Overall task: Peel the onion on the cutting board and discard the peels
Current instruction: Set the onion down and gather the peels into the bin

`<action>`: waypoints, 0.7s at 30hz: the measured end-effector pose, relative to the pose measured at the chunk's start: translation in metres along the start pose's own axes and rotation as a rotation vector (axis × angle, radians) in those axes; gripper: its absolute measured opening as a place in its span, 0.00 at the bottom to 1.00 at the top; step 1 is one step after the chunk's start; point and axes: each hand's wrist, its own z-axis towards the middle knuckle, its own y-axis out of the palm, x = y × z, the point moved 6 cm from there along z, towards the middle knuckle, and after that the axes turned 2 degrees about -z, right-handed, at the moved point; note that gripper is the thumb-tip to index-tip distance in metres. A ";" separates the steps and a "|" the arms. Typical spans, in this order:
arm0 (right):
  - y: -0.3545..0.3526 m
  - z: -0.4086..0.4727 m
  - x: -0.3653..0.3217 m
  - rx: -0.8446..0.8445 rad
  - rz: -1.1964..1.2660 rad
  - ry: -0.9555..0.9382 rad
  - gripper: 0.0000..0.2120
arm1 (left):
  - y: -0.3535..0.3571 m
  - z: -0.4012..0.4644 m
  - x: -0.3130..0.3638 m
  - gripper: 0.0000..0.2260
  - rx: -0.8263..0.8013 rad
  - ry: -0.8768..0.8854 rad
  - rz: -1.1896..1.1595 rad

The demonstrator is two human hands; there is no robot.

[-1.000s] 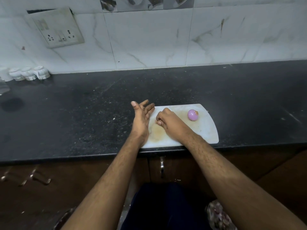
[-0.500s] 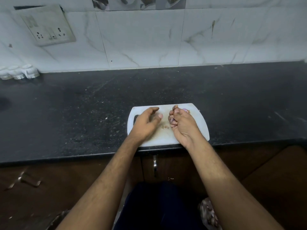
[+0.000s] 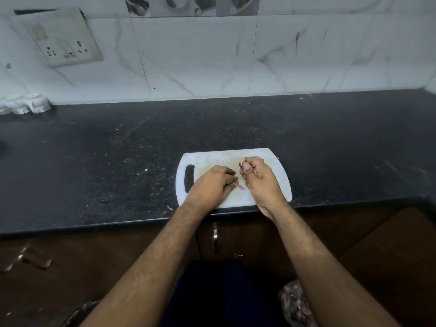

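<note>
Curled tight, the right hand (image 3: 260,182) holds the onion (image 3: 257,158) over the far right part of the cutting board (image 3: 280,182). Only a small pale purple bit of the onion peeks out past the knuckles. Thin brown bits stick out between the fingers, and they look like peel.

Next to it, the left hand (image 3: 212,187) lies palm down on the middle of the board. Its fingers bend a little and their tips press on the white top. It holds nothing that I can see. One small purple peel scrap (image 3: 241,187) lies on the board in the gap between the two hands, close to both.

One board is here, white, with one dark handle slot (image 3: 189,178) at its left end. The board's near edge sits right at the front edge of the black counter (image 3: 118,161), and both wrists cross over that edge. The counter has lots of open room to the left, to the right and behind the board, up to the tiled wall (image 3: 200,62).

Far off at the left, by the wall, stand some small white jars (image 3: 26,105); I count about three, but they are blurry. One switch plate (image 3: 63,36) hangs on the wall above them. Below the counter I see one shiny cupboard handle (image 3: 215,237).
</note>
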 end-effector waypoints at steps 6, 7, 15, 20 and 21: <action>0.000 0.002 0.004 -0.035 -0.031 0.014 0.10 | -0.005 -0.018 0.000 0.14 -0.001 0.069 0.080; 0.001 0.002 0.004 -0.044 -0.035 0.006 0.10 | -0.006 -0.021 -0.001 0.14 -0.005 0.079 0.089; 0.001 -0.001 0.001 -0.040 -0.062 -0.019 0.10 | -0.015 -0.035 -0.005 0.14 0.002 0.113 0.121; 0.002 -0.003 -0.002 -0.051 -0.081 -0.016 0.09 | -0.025 -0.047 -0.012 0.10 0.058 0.089 0.090; 0.002 -0.003 -0.002 -0.053 -0.084 -0.018 0.09 | -0.025 -0.047 -0.012 0.09 0.063 0.078 0.086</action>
